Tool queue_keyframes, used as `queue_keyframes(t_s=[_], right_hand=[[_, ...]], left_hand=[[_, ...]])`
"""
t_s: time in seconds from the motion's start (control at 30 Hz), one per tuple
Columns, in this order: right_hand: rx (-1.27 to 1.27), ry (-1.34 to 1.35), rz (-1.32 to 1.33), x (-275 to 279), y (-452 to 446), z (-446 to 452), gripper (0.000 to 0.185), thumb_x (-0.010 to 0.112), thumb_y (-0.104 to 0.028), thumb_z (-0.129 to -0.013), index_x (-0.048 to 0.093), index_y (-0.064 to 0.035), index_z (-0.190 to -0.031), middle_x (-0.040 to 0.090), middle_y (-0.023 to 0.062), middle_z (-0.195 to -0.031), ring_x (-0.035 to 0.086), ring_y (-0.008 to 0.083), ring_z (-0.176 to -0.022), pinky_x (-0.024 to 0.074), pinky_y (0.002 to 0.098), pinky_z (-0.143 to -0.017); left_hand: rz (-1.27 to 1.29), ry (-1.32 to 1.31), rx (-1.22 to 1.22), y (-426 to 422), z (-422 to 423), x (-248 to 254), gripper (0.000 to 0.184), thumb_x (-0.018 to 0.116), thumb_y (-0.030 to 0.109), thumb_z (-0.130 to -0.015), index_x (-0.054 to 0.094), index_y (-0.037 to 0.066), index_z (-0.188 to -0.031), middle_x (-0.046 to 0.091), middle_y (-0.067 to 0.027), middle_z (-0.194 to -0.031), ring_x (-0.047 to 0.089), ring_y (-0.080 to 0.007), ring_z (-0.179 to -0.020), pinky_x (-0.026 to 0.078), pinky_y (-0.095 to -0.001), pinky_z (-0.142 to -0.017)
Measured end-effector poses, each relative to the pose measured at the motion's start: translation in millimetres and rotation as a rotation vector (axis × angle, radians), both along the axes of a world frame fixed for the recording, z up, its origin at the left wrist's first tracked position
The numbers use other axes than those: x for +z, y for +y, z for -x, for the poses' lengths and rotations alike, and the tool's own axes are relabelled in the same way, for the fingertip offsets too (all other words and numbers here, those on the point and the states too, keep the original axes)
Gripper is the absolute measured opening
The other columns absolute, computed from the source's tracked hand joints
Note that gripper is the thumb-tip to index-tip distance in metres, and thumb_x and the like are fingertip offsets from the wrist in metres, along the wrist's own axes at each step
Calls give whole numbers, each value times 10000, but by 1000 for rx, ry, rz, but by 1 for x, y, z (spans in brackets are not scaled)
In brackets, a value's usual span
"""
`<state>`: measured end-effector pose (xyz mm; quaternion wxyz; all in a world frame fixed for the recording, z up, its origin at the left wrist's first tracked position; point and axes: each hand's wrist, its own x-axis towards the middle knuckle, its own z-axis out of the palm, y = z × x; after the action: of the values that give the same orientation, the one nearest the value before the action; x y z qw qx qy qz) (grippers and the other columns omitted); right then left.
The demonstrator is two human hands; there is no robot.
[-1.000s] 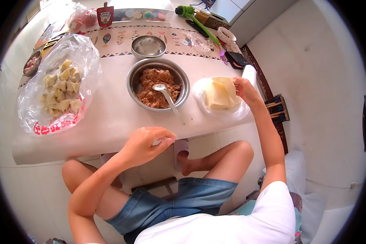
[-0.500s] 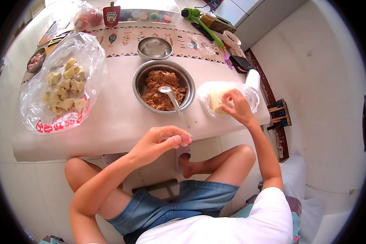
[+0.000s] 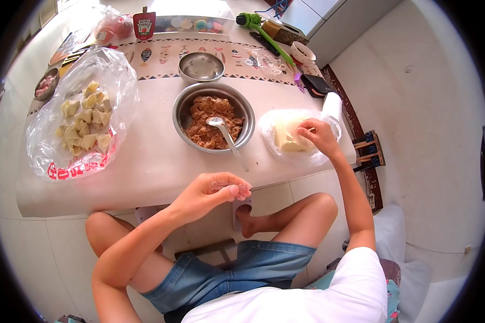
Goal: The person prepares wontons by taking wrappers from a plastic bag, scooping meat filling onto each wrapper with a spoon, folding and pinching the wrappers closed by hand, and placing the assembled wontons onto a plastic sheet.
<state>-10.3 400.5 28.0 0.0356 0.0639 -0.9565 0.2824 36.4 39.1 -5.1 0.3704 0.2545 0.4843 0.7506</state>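
My right hand (image 3: 320, 134) is at the right side of a stack of pale square wonton wrappers (image 3: 287, 135), its thumb and fingers pinched together at the stack's edge. A clear plastic bag (image 3: 268, 120) lies around the stack. Held in the air before the table's front edge, my left hand (image 3: 215, 189) has loosely curved fingers, a whitish dusting on the tips and nothing visible in it. Between the hands and beyond them stands a steel bowl (image 3: 179, 126) of reddish-brown minced filling (image 3: 213, 118), with a metal spoon (image 3: 224, 131) resting in it.
Folded wontons (image 3: 83, 121) lie on a plastic bag (image 3: 43, 145) at left. A smaller steel bowl (image 3: 201, 68) stands behind the filling. Farther back are a ketchup pouch (image 3: 144, 24), a green brush (image 3: 250, 20), a white bowl (image 3: 303, 52) and a black wallet (image 3: 316, 84).
My right hand's thumb and fingers have closed from a wide gap to a pinch at the wrapper stack. My left hand has barely moved; the view has shifted slightly.
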Motion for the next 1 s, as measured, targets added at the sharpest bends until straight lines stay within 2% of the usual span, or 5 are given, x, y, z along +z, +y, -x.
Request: queue_keyframes(t_s=[0.27,0.37,0.67,0.8,1.0], right_hand=[[160,68,-410,12,-18,10,86,632,-52,-721,595,3,-775,592,73,-778,587,150,-657,488,258,-622],[100,-45,-190,17,-15,11,80,606,-76,-730,598,2,-750,609,105,-768,607,219,-673,499,310,-645],[-42,161,-328,-18,27,23,234,640,-200,-790,662,5,-901,634,168,-884,616,248,-788,480,343,-743],[-209,137,-337,-4,7,17,205,679,-184,-747,668,-47,-900,639,105,-881,609,248,-798,479,359,-719],[-89,530,-562,-2,-10,9,144,693,-115,-707,570,-87,-777,601,64,-765,601,256,-715,479,375,-652]], left_hand=[[12,3,7,1,-1,-1,289,518,222,-927,584,-23,-1065,625,-107,-1026,590,-150,-962,470,-288,-846],[10,15,15,0,1,-2,290,518,221,-927,584,-24,-1068,626,-107,-1027,591,-149,-958,471,-287,-843],[14,14,-2,1,0,-2,282,522,222,-926,595,-16,-1058,633,-102,-1012,592,-142,-947,471,-285,-837],[17,22,2,1,0,-4,277,524,219,-924,596,-13,-1058,633,-102,-1015,592,-140,-947,471,-285,-838],[8,3,-7,0,-2,-4,272,528,208,-923,588,-14,-1069,630,-106,-1029,591,-143,-957,471,-288,-843]])
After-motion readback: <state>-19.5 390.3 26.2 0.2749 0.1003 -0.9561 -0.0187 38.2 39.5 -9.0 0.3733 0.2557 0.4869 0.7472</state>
